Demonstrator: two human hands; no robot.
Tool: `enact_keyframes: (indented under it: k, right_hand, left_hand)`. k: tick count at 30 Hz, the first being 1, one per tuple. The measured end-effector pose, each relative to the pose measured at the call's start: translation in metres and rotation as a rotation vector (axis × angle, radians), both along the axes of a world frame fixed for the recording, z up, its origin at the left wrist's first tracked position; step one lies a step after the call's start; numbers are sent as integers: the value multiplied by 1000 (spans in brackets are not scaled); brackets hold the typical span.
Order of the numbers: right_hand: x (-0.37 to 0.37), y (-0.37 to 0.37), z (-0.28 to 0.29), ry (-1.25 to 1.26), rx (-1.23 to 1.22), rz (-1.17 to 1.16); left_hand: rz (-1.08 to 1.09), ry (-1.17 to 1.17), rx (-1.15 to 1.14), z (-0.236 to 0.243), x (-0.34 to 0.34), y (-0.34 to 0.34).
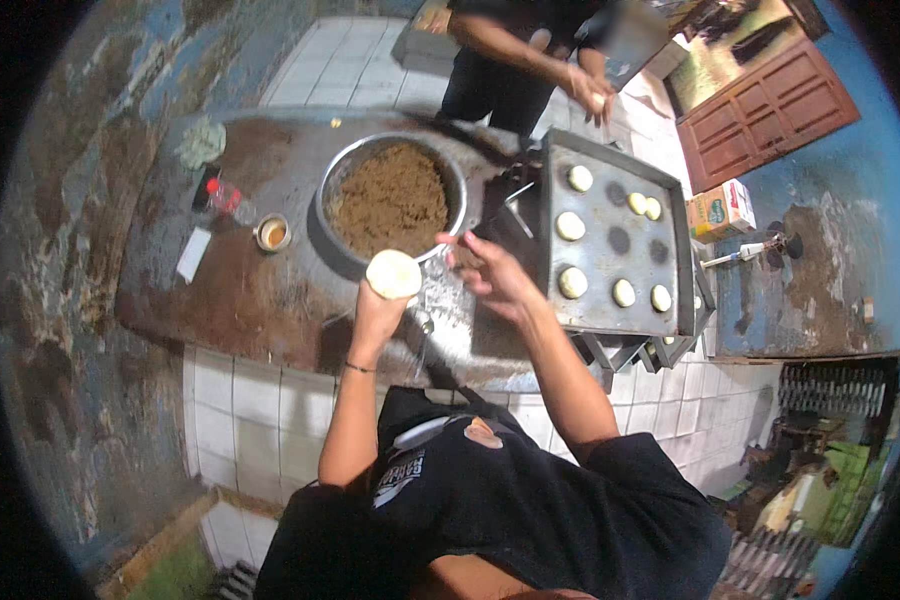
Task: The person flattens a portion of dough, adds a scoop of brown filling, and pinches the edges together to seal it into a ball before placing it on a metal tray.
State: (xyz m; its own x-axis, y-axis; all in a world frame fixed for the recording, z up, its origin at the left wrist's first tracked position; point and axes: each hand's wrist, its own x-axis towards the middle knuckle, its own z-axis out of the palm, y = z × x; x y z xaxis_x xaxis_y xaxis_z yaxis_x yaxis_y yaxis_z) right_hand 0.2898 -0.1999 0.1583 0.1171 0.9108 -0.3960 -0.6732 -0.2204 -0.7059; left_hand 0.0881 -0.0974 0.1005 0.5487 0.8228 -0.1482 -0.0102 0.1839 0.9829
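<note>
A flat, round piece of pale dough (394, 272) rests on my left hand (376, 314), which is closed under it at the near side of a metal bowl. Brown crumbly filling (388, 195) fills much of that bowl (457, 215). My right hand (498, 278) is raised to the right of the dough, its fingers apart, and I see nothing held in it. On the right, a large metal baking tray (610, 322) holds several pale dough balls (571, 226), two of them touching each other.
Left on the worn metal table (260, 330) are a clear bottle with a red cap (228, 198), a small cup (273, 233), a white card (194, 254) and a crumpled plastic bag (202, 143). Across the table a co-worker's hands (592, 95) hold a pale piece. A carton (722, 212) stands beyond the tray.
</note>
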Motion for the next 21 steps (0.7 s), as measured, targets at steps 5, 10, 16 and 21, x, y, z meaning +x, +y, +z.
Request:
enact_keyframes:
  k: [5,10,16,21]
  right_hand:
    - [-8,-91,1,471,-20,-95]
    - [3,-195,9,385,113,-120]
    - [16,-320,13,42,189,-298]
    - [12,-388,36,-167,99,-233]
  left_hand:
    - [-44,-32,79,-4,8,-63]
    - [-147,27,76,6,31,-160]
    - [-314,-26,22,25,64,-279]
    - [-444,96,3,29,70,-338]
